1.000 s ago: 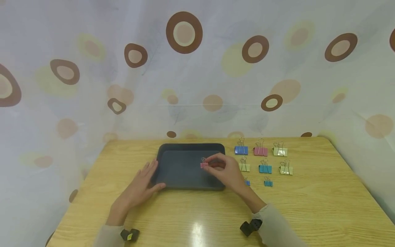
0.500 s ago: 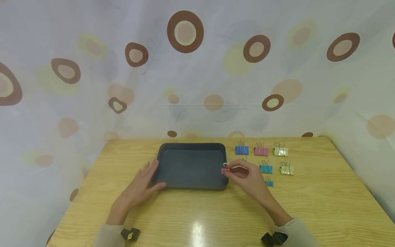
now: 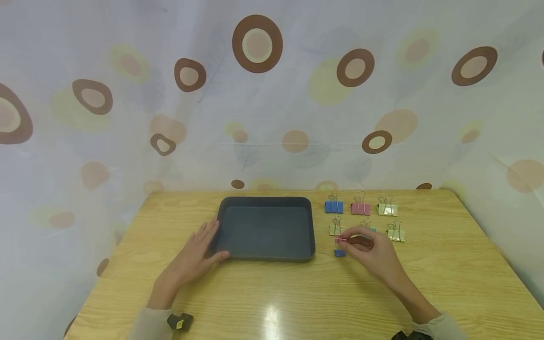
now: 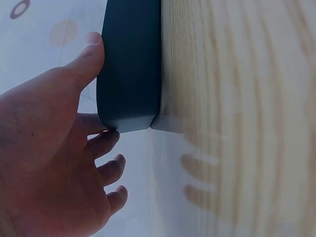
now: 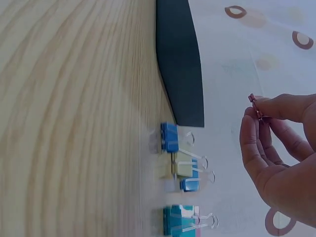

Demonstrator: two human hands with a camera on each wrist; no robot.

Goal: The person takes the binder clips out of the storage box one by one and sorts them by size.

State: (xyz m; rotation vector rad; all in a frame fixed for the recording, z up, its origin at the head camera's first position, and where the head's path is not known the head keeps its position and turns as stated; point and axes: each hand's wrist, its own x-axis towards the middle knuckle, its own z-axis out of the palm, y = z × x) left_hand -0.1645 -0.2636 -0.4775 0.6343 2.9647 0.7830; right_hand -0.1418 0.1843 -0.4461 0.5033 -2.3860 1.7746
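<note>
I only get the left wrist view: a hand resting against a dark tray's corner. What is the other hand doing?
Observer: The right hand pinches a small pink clip, right of the tray.
Operator: Is the clip on the table?
Observer: No, the right wrist view shows it held clear of the table.
Operator: Anything in the tray?
Observer: No, the head view shows it empty. Other clips stand in rows to its right, among them a blue clip in the back row.
</note>
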